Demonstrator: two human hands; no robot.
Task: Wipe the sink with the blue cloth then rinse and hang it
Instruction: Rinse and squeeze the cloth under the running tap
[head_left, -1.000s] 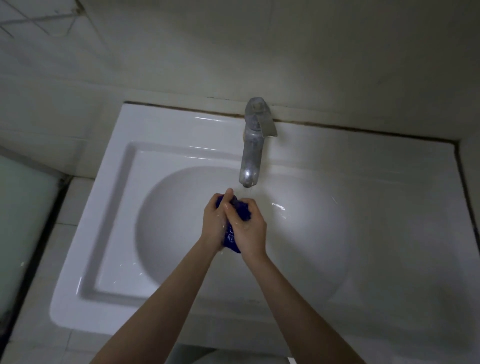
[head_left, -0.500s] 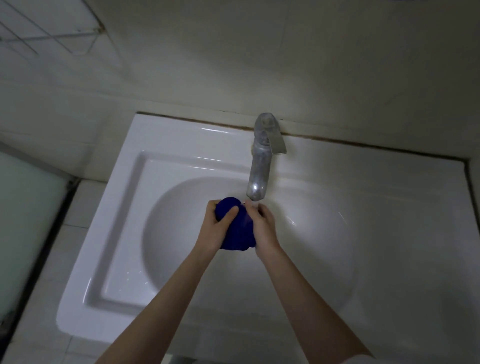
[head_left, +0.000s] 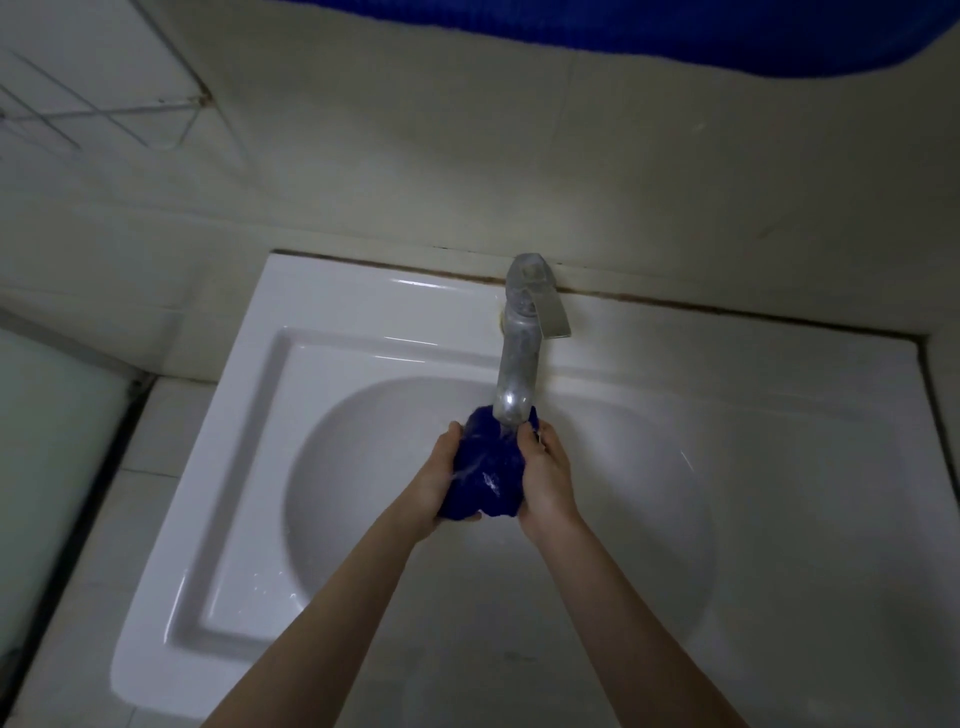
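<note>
A bunched, wet blue cloth sits between both my hands over the bowl of the white sink, right under the spout of the metal tap. Water runs from the spout onto the cloth. My left hand cups and grips its left side. My right hand grips its right side, fingers curled over the top edge. The cloth's underside is hidden by my palms.
The tap's lever points toward me and to the right. A tiled wall rises behind the sink. A blue edge runs along the top of the view. A thin wire rack hangs at upper left. A glass panel stands left.
The cloth has spread from a tight ball into a longer bunch between my hands, which have parted a little. The camera tilted up, bringing more wall and a blue edge into view.
</note>
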